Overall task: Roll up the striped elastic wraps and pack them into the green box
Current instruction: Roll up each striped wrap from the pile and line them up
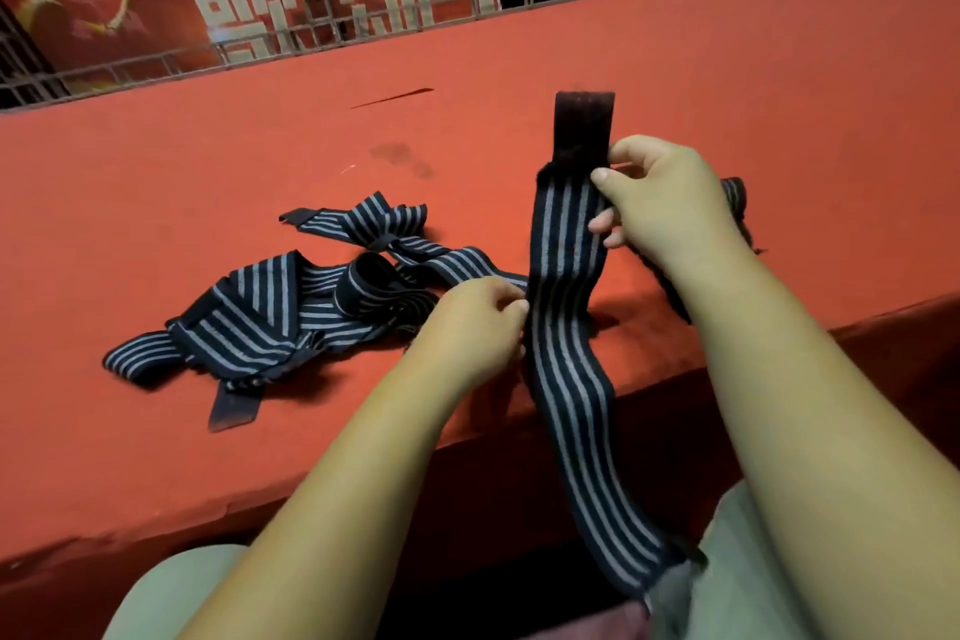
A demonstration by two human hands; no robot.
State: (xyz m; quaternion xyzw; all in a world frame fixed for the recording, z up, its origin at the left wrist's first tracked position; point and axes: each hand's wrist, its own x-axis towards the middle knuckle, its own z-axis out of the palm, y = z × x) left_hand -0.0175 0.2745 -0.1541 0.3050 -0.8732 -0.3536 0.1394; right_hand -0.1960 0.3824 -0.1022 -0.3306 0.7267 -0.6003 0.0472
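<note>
I hold one navy-and-grey striped elastic wrap upright over the table's front edge. My right hand pinches it near the top, just under its dark fastener end. My left hand grips its left edge lower down. The wrap's loose tail hangs down to my lap. A tangled pile of striped wraps lies on the red table to the left of my hands. Part of another striped wrap shows behind my right wrist. No green box is in view.
The red cloth-covered table stretches far back and to both sides, with a dark stain near its middle. A metal railing with red and blue banners runs along the far side. My knees are below the table's front edge.
</note>
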